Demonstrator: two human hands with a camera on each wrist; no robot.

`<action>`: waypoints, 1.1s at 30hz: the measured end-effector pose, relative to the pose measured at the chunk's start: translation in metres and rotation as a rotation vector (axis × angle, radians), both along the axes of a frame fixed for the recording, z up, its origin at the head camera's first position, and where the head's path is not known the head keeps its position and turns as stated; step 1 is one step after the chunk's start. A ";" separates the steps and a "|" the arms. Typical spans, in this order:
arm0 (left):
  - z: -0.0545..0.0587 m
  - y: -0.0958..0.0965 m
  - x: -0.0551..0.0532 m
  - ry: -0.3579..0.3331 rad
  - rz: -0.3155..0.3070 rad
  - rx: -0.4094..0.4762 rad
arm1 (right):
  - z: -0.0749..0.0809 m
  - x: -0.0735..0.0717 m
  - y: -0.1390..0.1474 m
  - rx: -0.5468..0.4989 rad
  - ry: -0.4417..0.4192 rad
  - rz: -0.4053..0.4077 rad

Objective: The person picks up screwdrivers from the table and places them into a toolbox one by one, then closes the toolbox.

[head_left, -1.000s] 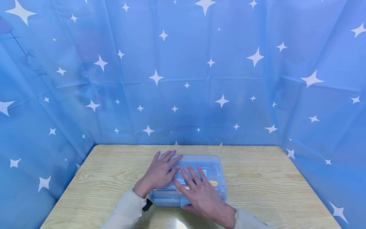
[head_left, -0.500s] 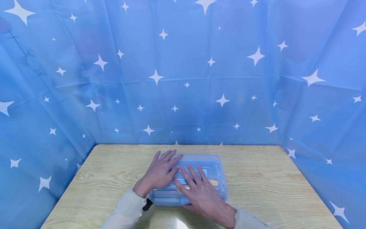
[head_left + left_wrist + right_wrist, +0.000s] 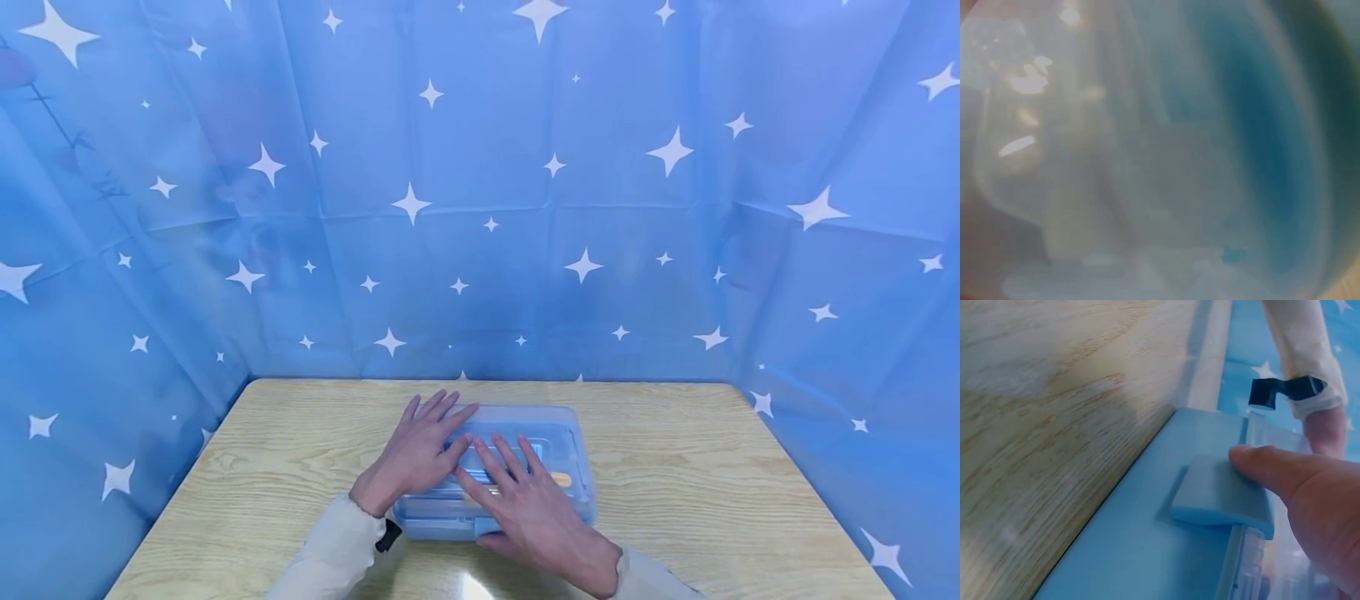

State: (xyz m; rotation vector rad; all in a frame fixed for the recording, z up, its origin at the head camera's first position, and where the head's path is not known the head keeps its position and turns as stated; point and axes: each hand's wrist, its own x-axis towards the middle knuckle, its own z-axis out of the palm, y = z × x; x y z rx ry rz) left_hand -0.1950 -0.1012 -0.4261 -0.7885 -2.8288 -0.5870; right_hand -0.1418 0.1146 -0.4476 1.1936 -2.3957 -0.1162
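A light-blue plastic box (image 3: 564,423) with a see-through lid lies on the table, closed. Through the lid an orange-yellow piece (image 3: 561,479) shows; other contents are unclear. My left hand (image 3: 416,454) rests on the lid's left part with fingers spread and straight. On the right part lies my right hand (image 3: 532,508), its fingers also spread. Its thumb (image 3: 1275,465) touches the edge of the blue latch (image 3: 1219,494) at the box's front, in the right wrist view. The left wrist view holds only a blurred close-up of the box (image 3: 1266,162).
The wood-grain table (image 3: 690,475) extends on both sides of the box. Blue curtains with white stars (image 3: 480,167) hang behind it and at the sides. A black band (image 3: 1307,389) sits round the left sleeve.
Both hands stay in place on the box. The head view shifts very slightly; the box has not visibly moved.
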 end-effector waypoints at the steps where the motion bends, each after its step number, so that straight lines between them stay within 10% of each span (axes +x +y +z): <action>1: 0.000 0.000 0.000 -0.001 0.010 0.000 | 0.000 -0.001 0.000 -0.001 -0.007 -0.001; 33: -0.008 -0.061 -0.009 0.152 0.227 0.006 | 0.012 -0.025 0.040 -0.216 -0.031 -0.035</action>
